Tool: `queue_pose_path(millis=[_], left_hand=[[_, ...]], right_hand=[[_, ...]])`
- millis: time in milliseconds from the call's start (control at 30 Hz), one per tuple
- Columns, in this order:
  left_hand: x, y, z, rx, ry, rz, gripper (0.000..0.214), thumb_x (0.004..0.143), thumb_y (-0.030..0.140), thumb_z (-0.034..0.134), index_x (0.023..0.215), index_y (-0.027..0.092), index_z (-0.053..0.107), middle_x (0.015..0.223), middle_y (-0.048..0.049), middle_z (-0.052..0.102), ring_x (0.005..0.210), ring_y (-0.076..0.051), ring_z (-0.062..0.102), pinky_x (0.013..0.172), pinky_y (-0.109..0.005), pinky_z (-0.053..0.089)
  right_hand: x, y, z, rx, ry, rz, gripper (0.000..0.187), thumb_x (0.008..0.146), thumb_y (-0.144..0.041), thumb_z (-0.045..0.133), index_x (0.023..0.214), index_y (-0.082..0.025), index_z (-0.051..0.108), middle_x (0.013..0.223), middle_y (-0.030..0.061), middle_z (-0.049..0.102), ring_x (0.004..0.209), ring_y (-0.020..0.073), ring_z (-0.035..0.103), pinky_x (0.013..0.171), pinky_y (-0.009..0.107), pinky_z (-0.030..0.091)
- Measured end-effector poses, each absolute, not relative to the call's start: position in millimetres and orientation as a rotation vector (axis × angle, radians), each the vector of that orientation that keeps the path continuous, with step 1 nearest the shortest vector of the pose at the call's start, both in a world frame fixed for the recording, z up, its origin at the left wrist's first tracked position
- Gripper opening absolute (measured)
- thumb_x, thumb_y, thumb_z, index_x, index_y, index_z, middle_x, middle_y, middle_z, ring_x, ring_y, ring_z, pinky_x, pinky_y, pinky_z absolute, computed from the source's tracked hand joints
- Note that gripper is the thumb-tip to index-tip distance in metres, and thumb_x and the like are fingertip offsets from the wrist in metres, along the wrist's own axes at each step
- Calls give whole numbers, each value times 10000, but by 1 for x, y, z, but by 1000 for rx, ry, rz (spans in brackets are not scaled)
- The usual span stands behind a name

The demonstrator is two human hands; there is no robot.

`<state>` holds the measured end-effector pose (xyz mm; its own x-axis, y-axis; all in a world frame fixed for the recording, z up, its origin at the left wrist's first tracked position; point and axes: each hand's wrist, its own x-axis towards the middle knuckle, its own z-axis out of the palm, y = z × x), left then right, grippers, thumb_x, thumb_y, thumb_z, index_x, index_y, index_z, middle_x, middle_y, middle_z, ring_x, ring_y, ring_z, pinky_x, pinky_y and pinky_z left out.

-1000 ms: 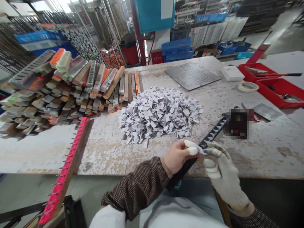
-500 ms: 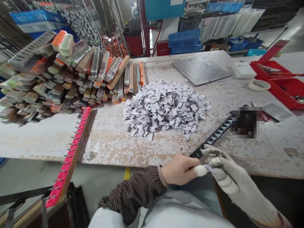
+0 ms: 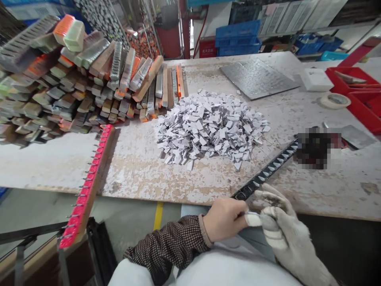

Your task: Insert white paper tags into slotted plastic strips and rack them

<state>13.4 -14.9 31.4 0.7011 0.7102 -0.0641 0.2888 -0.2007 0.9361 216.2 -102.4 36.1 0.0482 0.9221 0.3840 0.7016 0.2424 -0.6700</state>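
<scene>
Toothed black strip: below-right of white tag pile, long axis slanting away rightward | our left hand clenched on near end | our right hand pinched shut beside it, on what we cannot tell

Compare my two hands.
The left hand is bare but for a white wrap on one fingertip; the right hand wears a white knit glove with grimy fingertips. The left hand is curled into a fist; the right hand's fingers are looser. Both meet fingertip to fingertip at the near end of the black toothed strip.
</scene>
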Motion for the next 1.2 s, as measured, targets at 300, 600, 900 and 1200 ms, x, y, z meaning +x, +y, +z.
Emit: queue_pose_path(millis=[300, 600, 900, 1200], left_hand=[[12, -22, 12, 1879, 677, 542, 494, 1115, 599, 628, 813, 207, 619, 819, -42, 710, 788, -181, 667, 785, -291, 521], [11, -15, -5, 2237, 1047, 330, 489, 1040, 578, 763, 1329, 196, 666, 1293, -140, 744, 1206, -338, 709, 1052, -486, 582], [10, -3, 5, 2133, 1024, 226, 449, 1064, 575, 729, 1297, 195, 681, 1239, -122, 762, 1137, -321, 750, 987, -454, 619], [74, 109, 26, 2496, 1274, 223, 247, 1118, 308, 662, 1301, 143, 666, 1276, -172, 712, 1203, -312, 720, 965, -401, 613]], right_hand=[[222, -84, 40, -1467, -1760, 458, 171, 1098, -307, 596, 1069, -258, 757, 1438, 120, 764, 1235, 273, 795, 899, 357, 720], [248, -39, 9, -1628, -2225, -418, 132, 991, -267, 756, 888, -211, 696, 1301, 150, 786, 1410, 392, 648, 1227, 652, 500], [259, -29, 4, -1528, -2341, -367, 200, 1014, -340, 713, 851, -224, 715, 1260, 141, 780, 1416, 380, 606, 1244, 637, 460], [260, -39, 24, -1566, -2100, -400, 194, 1040, -397, 730, 1013, -212, 677, 1352, 175, 736, 1475, 401, 598, 1266, 643, 470]])
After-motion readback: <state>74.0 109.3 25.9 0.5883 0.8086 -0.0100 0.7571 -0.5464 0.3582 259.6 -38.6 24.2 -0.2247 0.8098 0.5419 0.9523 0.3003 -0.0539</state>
